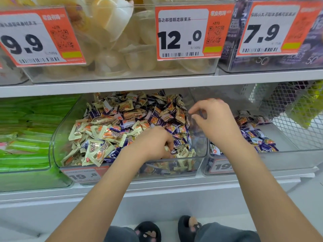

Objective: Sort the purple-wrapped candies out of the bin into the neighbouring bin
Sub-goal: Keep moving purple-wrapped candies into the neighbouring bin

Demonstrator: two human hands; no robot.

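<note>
A clear plastic bin (57, 137) on the lower shelf holds a heap of mixed candies, cream-wrapped ones (97, 151) and purple-wrapped ones (128, 123). My left hand (153, 143) reaches into the bin's front right part, fingers curled down among the candies and pinching a purple-wrapped candy (174, 151). My right hand (214, 117) hovers above the clear wall between this bin and the neighbouring bin (288, 159), fingers loosely curled, with nothing visible in them. In the neighbouring bin lies a smaller pile of purple-wrapped candies (257, 135).
Left of the candy bin stands a bin of green packets (26, 137). A white mesh basket (288, 110) with green packs sits at the back right. The shelf above carries jelly-cup bins behind orange price tags (185, 32). My slippered feet (148, 232) show below.
</note>
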